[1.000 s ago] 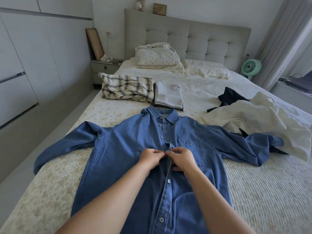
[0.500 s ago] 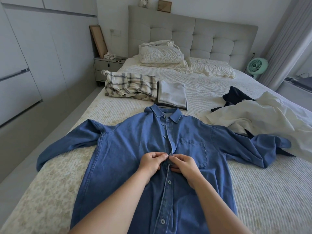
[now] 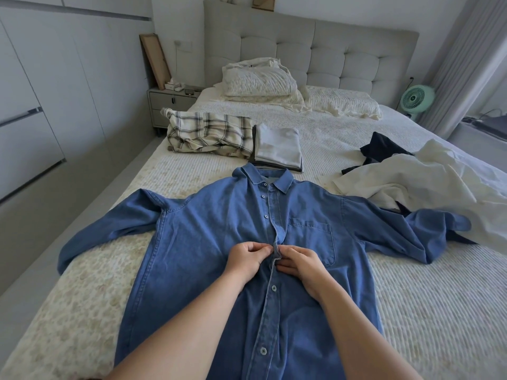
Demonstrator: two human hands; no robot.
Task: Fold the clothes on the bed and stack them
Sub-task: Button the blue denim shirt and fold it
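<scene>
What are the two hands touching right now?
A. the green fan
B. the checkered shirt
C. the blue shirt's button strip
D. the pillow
C: the left hand and the right hand both pinch the middle button strip of the blue shirt, which lies spread flat on the bed.

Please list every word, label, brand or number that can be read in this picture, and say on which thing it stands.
None can be read.
Blue denim shirt: no label or print shows.
Small items on the nightstand: too small and blurred to read.
Green fan: no marking legible.
</scene>
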